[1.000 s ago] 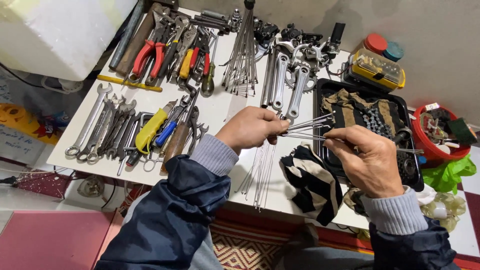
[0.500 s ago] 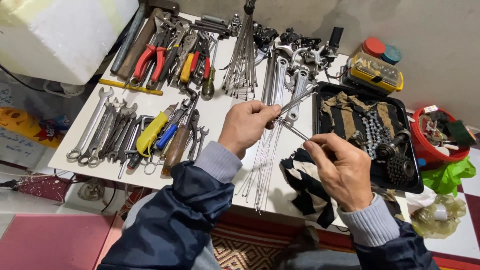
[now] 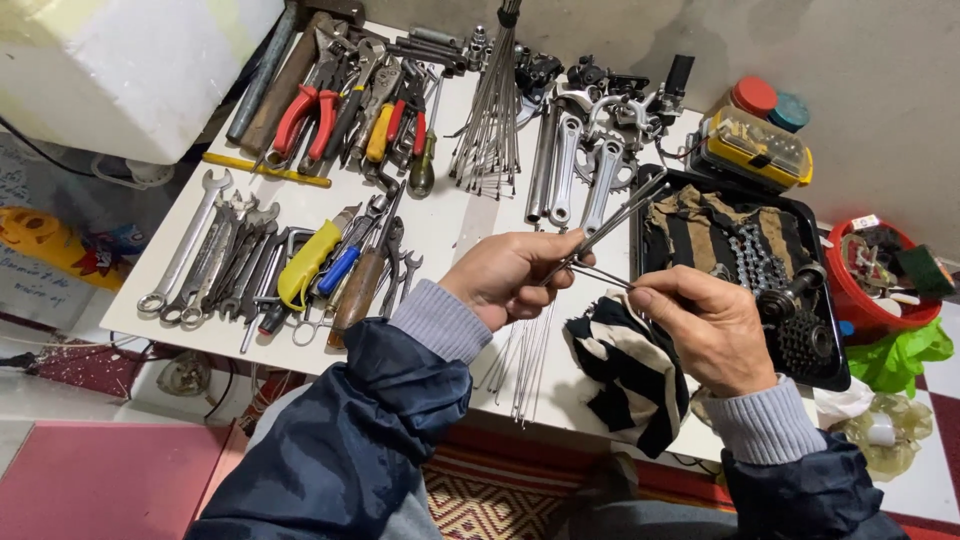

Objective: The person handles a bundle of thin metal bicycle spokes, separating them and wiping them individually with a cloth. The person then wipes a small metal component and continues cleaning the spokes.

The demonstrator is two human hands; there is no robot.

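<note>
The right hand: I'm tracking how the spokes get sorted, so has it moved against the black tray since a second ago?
Yes. The right hand has come down and left off the black tray toward the striped rag.

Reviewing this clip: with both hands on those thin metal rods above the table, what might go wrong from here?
The left hand pinches several thin rods loosely fanned; one may slip while the right hand handles a single rod. More loose rods overhang the table edge and might get knocked off. The raised tips point toward the black tray and could snag the cloth there.
</note>
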